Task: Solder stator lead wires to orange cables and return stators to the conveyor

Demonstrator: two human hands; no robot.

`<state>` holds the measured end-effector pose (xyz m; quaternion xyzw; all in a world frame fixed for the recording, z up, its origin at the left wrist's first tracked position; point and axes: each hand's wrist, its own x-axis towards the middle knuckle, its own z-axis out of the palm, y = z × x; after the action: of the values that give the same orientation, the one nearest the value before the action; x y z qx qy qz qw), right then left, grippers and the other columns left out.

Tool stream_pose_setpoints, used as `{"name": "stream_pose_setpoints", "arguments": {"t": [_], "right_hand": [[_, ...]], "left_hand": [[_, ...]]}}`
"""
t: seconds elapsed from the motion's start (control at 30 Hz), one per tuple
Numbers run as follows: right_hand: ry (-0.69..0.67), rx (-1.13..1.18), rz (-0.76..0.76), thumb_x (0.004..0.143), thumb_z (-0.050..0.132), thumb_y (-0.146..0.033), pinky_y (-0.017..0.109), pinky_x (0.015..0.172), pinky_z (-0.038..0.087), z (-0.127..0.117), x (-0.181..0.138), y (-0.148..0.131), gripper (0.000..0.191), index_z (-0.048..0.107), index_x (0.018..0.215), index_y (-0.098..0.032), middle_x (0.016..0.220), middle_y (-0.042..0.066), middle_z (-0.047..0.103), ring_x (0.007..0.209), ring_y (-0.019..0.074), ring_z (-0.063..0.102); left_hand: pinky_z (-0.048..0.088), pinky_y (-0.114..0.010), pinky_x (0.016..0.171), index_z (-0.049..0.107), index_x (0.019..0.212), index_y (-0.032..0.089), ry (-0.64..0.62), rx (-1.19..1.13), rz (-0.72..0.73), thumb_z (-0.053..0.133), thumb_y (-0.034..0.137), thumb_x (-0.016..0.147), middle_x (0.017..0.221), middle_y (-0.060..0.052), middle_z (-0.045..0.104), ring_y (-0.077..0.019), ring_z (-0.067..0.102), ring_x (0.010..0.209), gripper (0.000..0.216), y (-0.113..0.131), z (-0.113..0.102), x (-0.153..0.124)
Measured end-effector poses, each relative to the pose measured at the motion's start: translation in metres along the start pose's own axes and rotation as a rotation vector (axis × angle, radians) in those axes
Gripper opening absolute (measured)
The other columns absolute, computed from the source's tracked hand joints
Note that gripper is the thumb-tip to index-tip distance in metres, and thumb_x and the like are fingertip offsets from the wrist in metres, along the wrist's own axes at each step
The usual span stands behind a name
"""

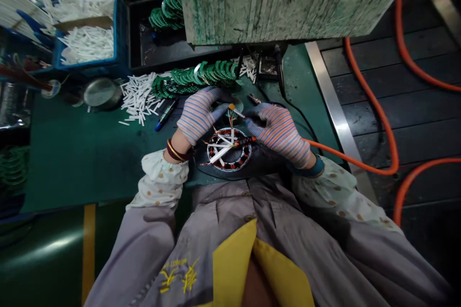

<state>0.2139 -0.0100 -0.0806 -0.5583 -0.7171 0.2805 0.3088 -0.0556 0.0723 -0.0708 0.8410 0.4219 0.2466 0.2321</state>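
Observation:
A round motor stator (228,151) with copper windings lies on my lap at the table's front edge, with several white sticks and thin coloured wires poking from its centre. My left hand (198,115), in a striped knit glove, reaches over its far side, fingertips by the wires. My right hand (277,132), gloved the same way, holds a thin yellow-tipped tool (236,112) above the stator. A red-and-black handle (245,141) lies across the stator's rim under that hand.
Loose white sticks (139,100) and stacked green coil rings (194,76) lie beyond my hands on the green work mat (79,163). A blue crate of white sticks (86,43), a metal bowl (101,93) and a pen (165,115) stand nearby. An orange hose (374,139) runs right.

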Motion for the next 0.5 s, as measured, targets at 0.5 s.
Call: {"name": "stream_pose_setpoints", "arguments": {"t": [0.5], "right_hand": [[-0.102,-0.050,-0.019,0.100,0.072,-0.041,0.040,0.091,0.060,-0.014,-0.009,0.010,0.029,0.092,0.097,-0.021,0.096,0.011,0.088,0.089,0.0274,0.077]], "left_hand": [[0.064,-0.041,0.119,0.089,0.130,0.017,-0.027,0.022,-0.019,0.084,0.038,0.120,0.126,-0.006,0.087,-0.0317,0.083,0.124,0.023,0.003,0.000,0.001]]}}
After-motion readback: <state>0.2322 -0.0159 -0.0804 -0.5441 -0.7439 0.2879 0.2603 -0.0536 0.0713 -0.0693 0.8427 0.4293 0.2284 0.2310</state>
